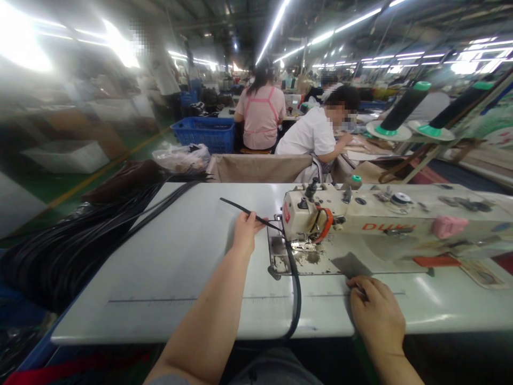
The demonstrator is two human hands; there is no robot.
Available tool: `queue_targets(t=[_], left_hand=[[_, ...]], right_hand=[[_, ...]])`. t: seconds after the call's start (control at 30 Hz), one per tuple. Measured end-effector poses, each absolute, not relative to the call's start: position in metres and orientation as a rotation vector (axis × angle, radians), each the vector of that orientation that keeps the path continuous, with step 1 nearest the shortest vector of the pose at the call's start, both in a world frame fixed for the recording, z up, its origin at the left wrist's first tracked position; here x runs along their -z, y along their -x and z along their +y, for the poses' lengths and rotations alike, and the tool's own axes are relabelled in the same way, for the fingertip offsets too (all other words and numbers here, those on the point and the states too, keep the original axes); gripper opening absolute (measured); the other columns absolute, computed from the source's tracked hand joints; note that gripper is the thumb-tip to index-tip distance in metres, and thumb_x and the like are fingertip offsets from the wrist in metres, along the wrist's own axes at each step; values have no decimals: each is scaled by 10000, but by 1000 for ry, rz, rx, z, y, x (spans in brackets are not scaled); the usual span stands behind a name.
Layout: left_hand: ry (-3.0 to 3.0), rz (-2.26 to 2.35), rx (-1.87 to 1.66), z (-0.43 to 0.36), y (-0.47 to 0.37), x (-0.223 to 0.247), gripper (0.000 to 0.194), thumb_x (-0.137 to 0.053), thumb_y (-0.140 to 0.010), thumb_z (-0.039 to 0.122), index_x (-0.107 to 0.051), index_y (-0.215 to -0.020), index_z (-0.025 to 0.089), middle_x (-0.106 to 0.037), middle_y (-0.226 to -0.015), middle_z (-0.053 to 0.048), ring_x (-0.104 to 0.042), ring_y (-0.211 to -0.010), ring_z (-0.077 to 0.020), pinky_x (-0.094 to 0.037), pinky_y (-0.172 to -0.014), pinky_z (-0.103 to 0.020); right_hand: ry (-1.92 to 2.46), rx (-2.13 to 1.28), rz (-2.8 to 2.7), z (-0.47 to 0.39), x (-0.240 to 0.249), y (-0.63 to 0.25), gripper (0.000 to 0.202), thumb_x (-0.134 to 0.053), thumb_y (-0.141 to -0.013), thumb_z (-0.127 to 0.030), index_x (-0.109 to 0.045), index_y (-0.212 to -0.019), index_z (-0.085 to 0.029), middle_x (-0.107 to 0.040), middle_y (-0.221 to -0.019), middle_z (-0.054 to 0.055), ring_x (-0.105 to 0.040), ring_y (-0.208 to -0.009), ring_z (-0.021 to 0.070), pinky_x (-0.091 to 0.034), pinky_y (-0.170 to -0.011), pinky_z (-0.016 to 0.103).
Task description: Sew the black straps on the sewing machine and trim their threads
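Observation:
A narrow black strap (297, 294) runs from the needle area of the sewing machine (296, 214) toward me and over the table's front edge. My left hand (247, 227) is closed on the strap near its end, left of the machine head, and the tip sticks out to the upper left. My right hand (377, 307) rests on the table to the right of the strap, fingers curled together; a small thing seems to be between thumb and finger, too small to name.
Many black straps (48, 256) hang in a pile off the table's left side. Two thread cones (404, 109) stand at the back right. Beyond the table (180, 256) are a blue crate (208, 133), a fabric-lined bin (256, 168) and two seated people.

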State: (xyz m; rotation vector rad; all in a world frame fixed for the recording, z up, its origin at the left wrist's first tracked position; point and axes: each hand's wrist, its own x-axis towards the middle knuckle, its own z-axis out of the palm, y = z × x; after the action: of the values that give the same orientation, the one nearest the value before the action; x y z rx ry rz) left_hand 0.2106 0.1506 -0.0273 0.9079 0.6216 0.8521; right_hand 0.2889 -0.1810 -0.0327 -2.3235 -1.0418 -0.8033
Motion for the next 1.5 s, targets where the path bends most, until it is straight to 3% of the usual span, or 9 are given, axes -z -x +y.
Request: queue_targets(t=[0.2, 0.4, 0.57, 0.8, 1.5], left_hand=[[-952, 630, -829, 149, -210, 24, 274, -649, -892, 386, -464, -882, 185, -553, -760, 31, -704, -677, -152, -628, -772, -407], [-1061, 630, -782, 149, -206, 20, 293, -782, -762, 266, -550, -916, 176, -570, -815, 21, -676, -661, -128, -629, -717, -358], [-1055, 596, -783, 151, -204, 19, 310, -753, -811, 331, -581, -1018, 177, -605, -815, -5, -719, -764, -178, -631, -792, -397], [-1012, 577, -811, 153, -206, 23, 314, -692, -875, 427, -573, -1009, 169, -637, -781, -27, -738, -790, -211, -612, -879, -476], [-1010, 543, -844, 153, -203, 19, 360, -695, -860, 475, -598, -974, 147, -641, -778, -38, -749, -758, -237, -629, -816, -486]], right_hand=[[2330, 790, -1043, -181, 31, -288, 140, -505, -832, -148, -628, -827, -215, -659, -839, 59, -605, -816, 241, -475, -826, 366], [2326, 796, -1040, -181, 32, -289, 142, -504, -821, -146, -627, -823, -217, -663, -839, 55, -606, -818, 238, -473, -818, 355], [2328, 766, -1027, -182, 32, -289, 144, -509, -819, -148, -634, -822, -218, -671, -849, 58, -613, -825, 241, -479, -826, 360], [2317, 788, -1030, -180, 32, -288, 146, -501, -843, -146, -624, -816, -221, -667, -840, 51, -610, -798, 235, -480, -816, 363], [2291, 802, -1054, -182, 32, -290, 133, -511, -839, -159, -624, -814, -225, -668, -833, 55, -608, -786, 240, -480, -812, 368]])
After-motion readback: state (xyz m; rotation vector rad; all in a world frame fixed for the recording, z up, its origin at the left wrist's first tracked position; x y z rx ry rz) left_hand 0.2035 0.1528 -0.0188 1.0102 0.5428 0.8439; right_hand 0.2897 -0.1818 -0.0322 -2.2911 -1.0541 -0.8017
